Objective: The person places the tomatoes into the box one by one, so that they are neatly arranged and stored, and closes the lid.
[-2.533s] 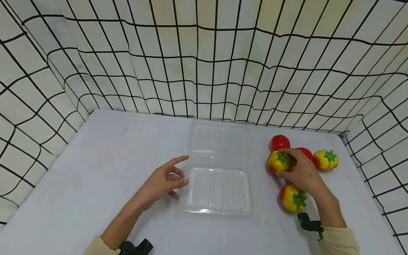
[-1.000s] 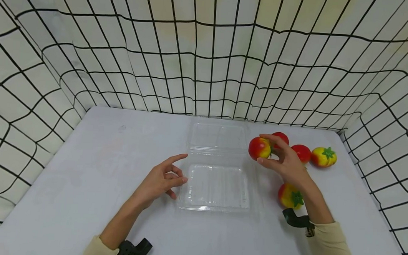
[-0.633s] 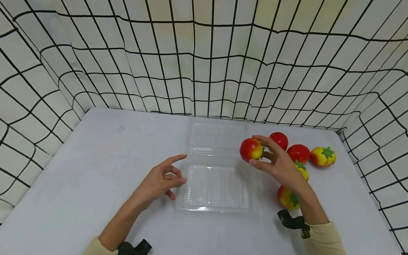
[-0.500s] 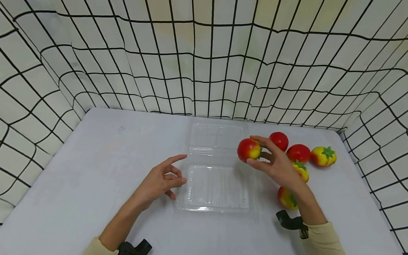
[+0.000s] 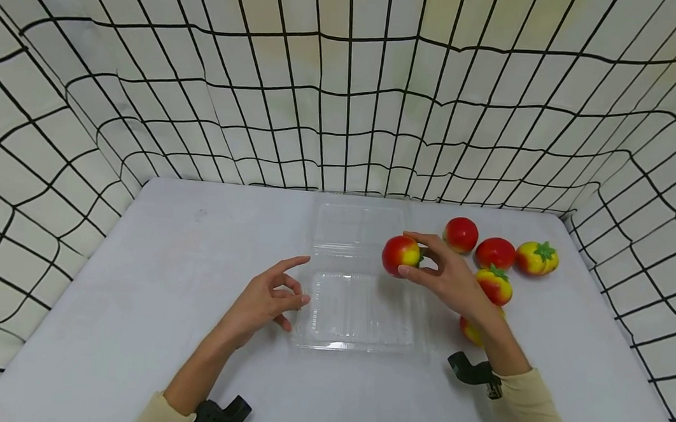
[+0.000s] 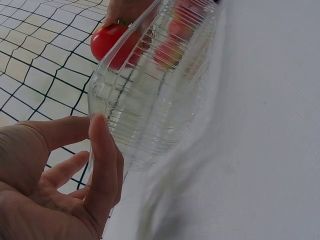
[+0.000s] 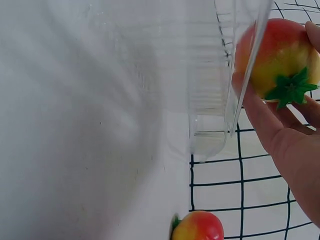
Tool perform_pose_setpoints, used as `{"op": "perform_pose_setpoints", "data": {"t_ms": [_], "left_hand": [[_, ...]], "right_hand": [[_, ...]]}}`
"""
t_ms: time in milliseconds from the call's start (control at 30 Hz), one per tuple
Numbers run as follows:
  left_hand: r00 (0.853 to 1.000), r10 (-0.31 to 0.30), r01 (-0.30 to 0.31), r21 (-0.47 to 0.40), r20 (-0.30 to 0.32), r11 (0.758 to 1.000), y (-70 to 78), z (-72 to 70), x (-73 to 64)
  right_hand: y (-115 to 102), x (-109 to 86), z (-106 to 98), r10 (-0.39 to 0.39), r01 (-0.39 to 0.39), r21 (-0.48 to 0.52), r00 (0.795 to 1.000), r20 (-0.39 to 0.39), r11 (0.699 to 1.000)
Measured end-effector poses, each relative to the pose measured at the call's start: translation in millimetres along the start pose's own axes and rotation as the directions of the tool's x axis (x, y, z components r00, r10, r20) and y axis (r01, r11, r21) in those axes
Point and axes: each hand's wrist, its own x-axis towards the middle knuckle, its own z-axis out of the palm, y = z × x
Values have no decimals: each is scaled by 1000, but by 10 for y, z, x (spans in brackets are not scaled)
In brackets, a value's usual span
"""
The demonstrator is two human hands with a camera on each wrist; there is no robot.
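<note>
My right hand (image 5: 449, 280) pinches a red-and-yellow toy tomato (image 5: 399, 256) between thumb and fingers, above the right rear part of a clear plastic clamshell box (image 5: 361, 314). The green leaf top of that tomato (image 7: 290, 90) faces the palm in the right wrist view. The box lies with its lid (image 5: 362, 228) folded back. At its left edge is my left hand (image 5: 270, 297), index finger extended and thumb at the rim. In the left wrist view the thumb (image 6: 104, 155) overlaps the clear rim; how firmly it touches I cannot tell.
More toy tomatoes lie at the right: two red ones (image 5: 460, 234), a yellow one (image 5: 536, 258), and a red-and-yellow one (image 5: 493, 285). Another tomato (image 5: 470, 331) is partly hidden by the right forearm. Black netting (image 5: 348, 135) surrounds the white table (image 5: 197, 261).
My right hand has lifted the tomato from the group and carried it left over the box's right side, lately lowering slightly. The left hand stays about the same.
</note>
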Motion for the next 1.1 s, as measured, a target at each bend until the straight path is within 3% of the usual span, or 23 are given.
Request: {"op": "perform_pose_setpoints", "data": {"t_ms": [233,833,1100], "left_hand": [[1000,-9,9,-7,3,1000,4,13,10],[1000,-16,16,-30,-3,999,20,14,-4],[1000,0,0,-27,15,1000,23,-5,10]], "right_hand": [[-2,-2,64,-51,50,36,998,26,998],[-5,30,281,-40,29,109,995,97,994],[-71,68,394,-40,29,118,995,91,993]]}}
